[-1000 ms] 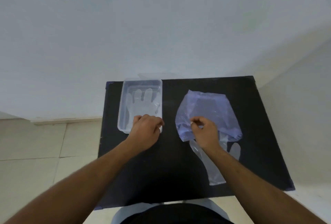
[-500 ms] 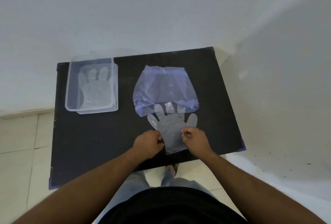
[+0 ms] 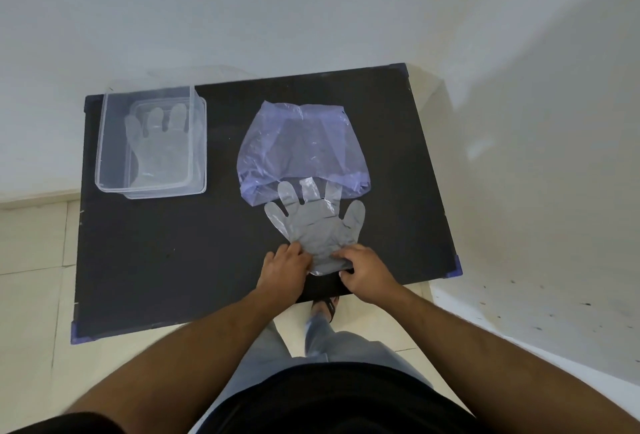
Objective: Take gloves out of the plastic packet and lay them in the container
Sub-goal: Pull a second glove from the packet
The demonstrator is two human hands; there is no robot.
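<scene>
A clear plastic glove lies flat on the black table, its fingertips resting on the mouth of the bluish plastic packet. My left hand pinches the glove's cuff on its left side. On the right side of the cuff, my right hand pinches it too. At the table's far left stands the clear container, with another clear glove lying flat inside it.
The table's near edge runs just under my hands, with purple tape on its corners. A white wall rises behind the table and to the right. My legs and a sandalled foot stand on the tiled floor below.
One second ago my left hand was at the container and my right at the packet. Both hands have since come to the glove's cuff and drawn the glove toward the near edge.
</scene>
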